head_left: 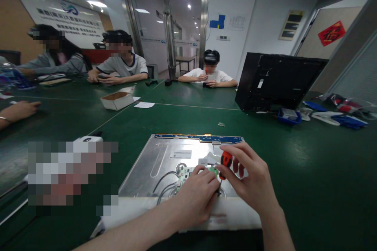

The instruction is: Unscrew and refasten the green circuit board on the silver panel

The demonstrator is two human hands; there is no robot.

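Note:
A screwdriver with an orange and black handle is pinched between the thumb and fingers of my right hand. Its shaft slants down to the lower right part of a flat silver metal display panel. My left hand lies over a green circuit board on that panel, its fingers curled together beside the shaft. Whatever those fingers hold is hidden, and so is the screwdriver's tip. Dark cables run from the board's left side. A blue circuit strip lines the panel's far edge.
A large black monitor housing stands at the right, near a blue tray and gloves. An open cardboard box and paper lie ahead on the green table. Several people sit around it; a person's hand is at left.

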